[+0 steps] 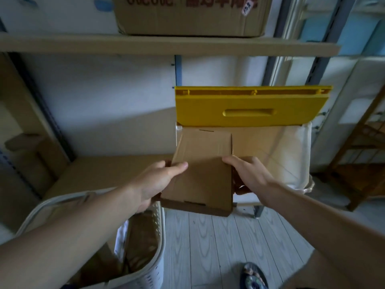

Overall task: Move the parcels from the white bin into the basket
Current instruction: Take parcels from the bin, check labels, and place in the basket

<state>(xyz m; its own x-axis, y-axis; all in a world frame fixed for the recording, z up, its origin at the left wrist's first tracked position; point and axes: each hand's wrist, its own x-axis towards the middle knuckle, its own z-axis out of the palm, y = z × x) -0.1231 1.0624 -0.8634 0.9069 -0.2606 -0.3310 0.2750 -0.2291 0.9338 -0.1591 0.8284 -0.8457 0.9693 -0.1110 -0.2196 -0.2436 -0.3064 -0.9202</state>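
The lower shelf (108,170) is a tan board that carries the white bin (300,163) at its right end. The bin's yellow lid (250,107) stands raised at the back. The upper shelf (166,45) carries a large cardboard box (191,17) with printed lettering. The floor (218,247) is pale grey wood-grain plank. The white perforated basket (145,274) stands on the floor at lower left, just beside the lower shelf's front edge.

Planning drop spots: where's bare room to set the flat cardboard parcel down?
Free: bare wooden shelf left of the yellow-lidded white bin; grey plank floor between the white perforated basket and the sandalled foot. Crowded: basket interior, already holding brown items.
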